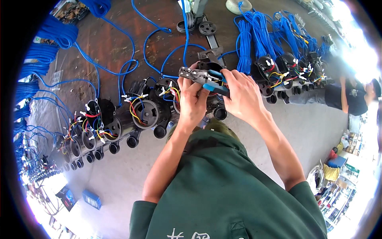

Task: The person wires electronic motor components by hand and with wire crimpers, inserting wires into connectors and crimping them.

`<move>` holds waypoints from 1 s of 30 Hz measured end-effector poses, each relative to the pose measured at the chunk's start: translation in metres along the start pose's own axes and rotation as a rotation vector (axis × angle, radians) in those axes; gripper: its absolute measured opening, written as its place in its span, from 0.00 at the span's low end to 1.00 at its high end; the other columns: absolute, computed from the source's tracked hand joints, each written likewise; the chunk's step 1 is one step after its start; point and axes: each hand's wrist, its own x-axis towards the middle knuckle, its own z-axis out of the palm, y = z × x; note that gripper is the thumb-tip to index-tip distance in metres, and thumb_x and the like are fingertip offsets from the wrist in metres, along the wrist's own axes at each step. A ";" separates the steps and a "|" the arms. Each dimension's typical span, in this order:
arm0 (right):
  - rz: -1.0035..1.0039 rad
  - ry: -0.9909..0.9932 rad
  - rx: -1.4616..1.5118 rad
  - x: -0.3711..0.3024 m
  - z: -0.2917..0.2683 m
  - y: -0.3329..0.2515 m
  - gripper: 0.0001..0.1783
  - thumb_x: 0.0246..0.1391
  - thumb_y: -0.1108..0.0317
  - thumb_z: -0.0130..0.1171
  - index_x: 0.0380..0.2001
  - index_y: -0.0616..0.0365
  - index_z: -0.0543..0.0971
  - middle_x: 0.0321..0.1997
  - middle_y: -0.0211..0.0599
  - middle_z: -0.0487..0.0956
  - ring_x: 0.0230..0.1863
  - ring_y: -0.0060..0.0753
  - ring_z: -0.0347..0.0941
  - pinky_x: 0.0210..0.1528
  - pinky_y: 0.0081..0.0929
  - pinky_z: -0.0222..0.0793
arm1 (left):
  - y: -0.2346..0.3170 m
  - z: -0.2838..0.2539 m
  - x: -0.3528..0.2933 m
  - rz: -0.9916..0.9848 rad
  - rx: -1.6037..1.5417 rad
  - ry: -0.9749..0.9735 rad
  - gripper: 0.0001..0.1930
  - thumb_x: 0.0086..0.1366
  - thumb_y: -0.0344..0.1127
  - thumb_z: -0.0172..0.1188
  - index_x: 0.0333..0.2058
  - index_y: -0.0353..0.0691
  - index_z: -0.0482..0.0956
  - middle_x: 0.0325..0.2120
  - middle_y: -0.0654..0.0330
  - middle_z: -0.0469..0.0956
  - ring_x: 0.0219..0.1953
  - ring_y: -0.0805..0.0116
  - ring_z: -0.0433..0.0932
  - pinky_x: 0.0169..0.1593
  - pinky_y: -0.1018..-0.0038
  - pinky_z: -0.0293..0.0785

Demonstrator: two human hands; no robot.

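My right hand is wrapped round a pair of wire-stripping pliers with grey metal jaws and blue-and-black handles. The jaws point left, across the fingers of my left hand. That hand is closed just below the jaws; whatever it pinches is hidden behind the tool and fingers. Both hands are over a row of black round housings. Beside my left wrist is an open-ended black housing with red, yellow and blue wires tipped by white connectors. Another wired black cover sits close to my left fingers.
Coiled blue cables lie at the back right, more blue coils along the left. Loose blue cable crosses the brown worktable. A metal stand rises behind my hands. Another person stands at the right. Blue boxes lie on the floor.
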 end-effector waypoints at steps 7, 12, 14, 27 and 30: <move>-0.045 0.041 -0.087 -0.002 0.000 -0.003 0.32 0.40 0.70 0.73 0.51 0.63 0.75 0.43 0.44 0.80 0.48 0.48 0.79 0.53 0.43 0.72 | -0.010 0.003 -0.001 0.072 -0.027 0.042 0.17 0.58 0.20 0.64 0.47 0.36 0.87 0.66 0.47 0.72 0.67 0.44 0.65 0.71 0.54 0.58; -0.040 0.034 -0.097 -0.004 0.001 0.000 0.31 0.40 0.70 0.72 0.50 0.63 0.76 0.42 0.43 0.80 0.46 0.49 0.79 0.52 0.43 0.73 | -0.008 0.004 -0.001 0.047 -0.043 0.043 0.16 0.58 0.20 0.63 0.47 0.36 0.86 0.67 0.47 0.72 0.66 0.45 0.66 0.71 0.54 0.58; -0.042 0.049 -0.086 -0.004 0.002 0.001 0.28 0.40 0.71 0.71 0.48 0.63 0.76 0.40 0.44 0.80 0.44 0.49 0.80 0.50 0.44 0.74 | -0.007 0.003 -0.001 0.042 -0.038 0.039 0.16 0.59 0.21 0.64 0.46 0.36 0.86 0.67 0.47 0.72 0.66 0.45 0.66 0.70 0.54 0.58; -0.012 0.023 -0.069 0.005 0.015 0.013 0.13 0.42 0.72 0.67 0.35 0.59 0.78 0.30 0.46 0.83 0.33 0.56 0.83 0.34 0.50 0.78 | 0.000 0.003 -0.001 0.081 -0.004 0.035 0.14 0.60 0.22 0.65 0.47 0.34 0.86 0.67 0.47 0.71 0.67 0.44 0.65 0.70 0.54 0.56; 0.038 -0.029 -0.024 0.007 0.020 0.016 0.12 0.43 0.71 0.66 0.34 0.58 0.78 0.30 0.48 0.84 0.33 0.58 0.84 0.35 0.52 0.79 | 0.004 0.002 -0.001 0.107 0.020 0.029 0.16 0.59 0.22 0.65 0.48 0.34 0.86 0.66 0.47 0.71 0.67 0.44 0.65 0.71 0.54 0.57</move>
